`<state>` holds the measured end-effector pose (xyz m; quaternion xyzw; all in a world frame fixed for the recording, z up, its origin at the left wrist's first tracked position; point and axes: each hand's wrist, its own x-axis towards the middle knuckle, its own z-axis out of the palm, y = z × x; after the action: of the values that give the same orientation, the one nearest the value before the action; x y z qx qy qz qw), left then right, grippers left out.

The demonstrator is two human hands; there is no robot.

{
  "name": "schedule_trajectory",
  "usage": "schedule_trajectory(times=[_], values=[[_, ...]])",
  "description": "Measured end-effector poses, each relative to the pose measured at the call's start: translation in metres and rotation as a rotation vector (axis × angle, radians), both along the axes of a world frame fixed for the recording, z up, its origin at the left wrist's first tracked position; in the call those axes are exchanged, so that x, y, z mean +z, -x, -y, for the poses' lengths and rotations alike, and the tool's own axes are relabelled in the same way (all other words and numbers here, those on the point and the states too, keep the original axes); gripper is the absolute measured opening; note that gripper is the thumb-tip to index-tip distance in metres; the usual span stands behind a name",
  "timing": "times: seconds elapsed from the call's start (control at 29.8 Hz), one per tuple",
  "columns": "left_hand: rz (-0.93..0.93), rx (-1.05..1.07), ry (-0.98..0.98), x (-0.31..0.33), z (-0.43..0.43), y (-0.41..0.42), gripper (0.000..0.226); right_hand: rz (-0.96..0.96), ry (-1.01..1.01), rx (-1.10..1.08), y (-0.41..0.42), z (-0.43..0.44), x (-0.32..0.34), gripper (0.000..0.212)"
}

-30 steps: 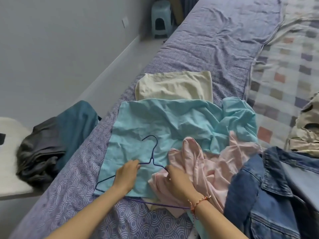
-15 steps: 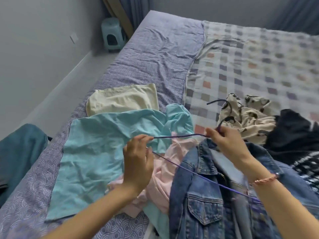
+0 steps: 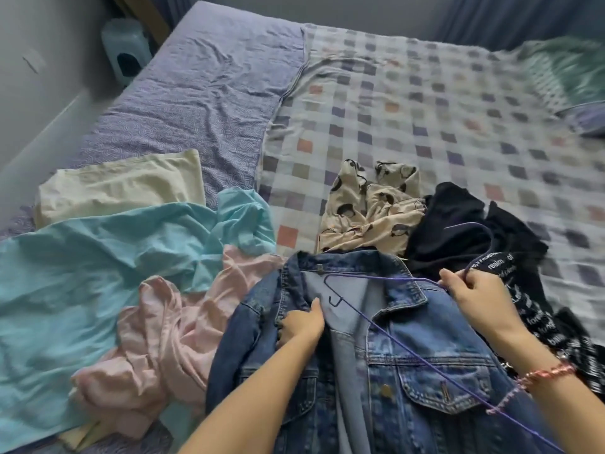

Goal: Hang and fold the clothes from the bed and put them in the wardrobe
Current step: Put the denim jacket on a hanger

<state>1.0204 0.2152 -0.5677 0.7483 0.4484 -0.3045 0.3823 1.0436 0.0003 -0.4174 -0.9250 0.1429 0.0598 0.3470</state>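
A blue denim jacket (image 3: 409, 355) lies open on the bed in front of me. My left hand (image 3: 302, 324) grips the jacket's left front edge near the collar. A thin purple wire hanger (image 3: 386, 326) lies across the jacket, and my right hand (image 3: 474, 293) pinches it near its neck at the jacket's right collar. Left of the jacket lie a crumpled pink garment (image 3: 157, 342), a spread light blue garment (image 3: 82, 273) and a folded cream garment (image 3: 121, 185). Behind the jacket are a beige patterned garment (image 3: 370, 208) and a black garment (image 3: 465, 231).
The bed carries a purple sheet (image 3: 203, 93) on the left and a checked blanket (image 3: 425, 103) on the right. A pale blue stool (image 3: 126, 50) stands on the floor by the wall at the far left. A pillow (image 3: 569, 70) lies at the far right.
My view swung right from the light blue garment to the denim jacket. The hanger came over the jacket in my right hand. My left hand let go of the hanger and took the jacket's front edge.
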Motion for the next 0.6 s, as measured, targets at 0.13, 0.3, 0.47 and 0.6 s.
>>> schedule_trajectory(times=[0.13,0.3,0.47,0.6], values=[[-0.007,-0.023,-0.100,-0.002,0.000,-0.009,0.056,-0.015,-0.021,0.057,0.007,0.011,0.003,0.027],[0.182,0.025,-0.162,0.036,-0.025,0.010,0.039,-0.020,-0.048,0.155,0.014,0.005,0.014,0.030],[0.632,-0.130,-0.187,0.110,-0.054,0.053,0.010,-0.055,-0.049,0.298,0.028,-0.024,0.041,0.028],[0.886,-0.414,-0.198,0.173,-0.054,0.107,0.012,-0.101,-0.045,0.446,0.054,-0.061,0.057,0.025]])
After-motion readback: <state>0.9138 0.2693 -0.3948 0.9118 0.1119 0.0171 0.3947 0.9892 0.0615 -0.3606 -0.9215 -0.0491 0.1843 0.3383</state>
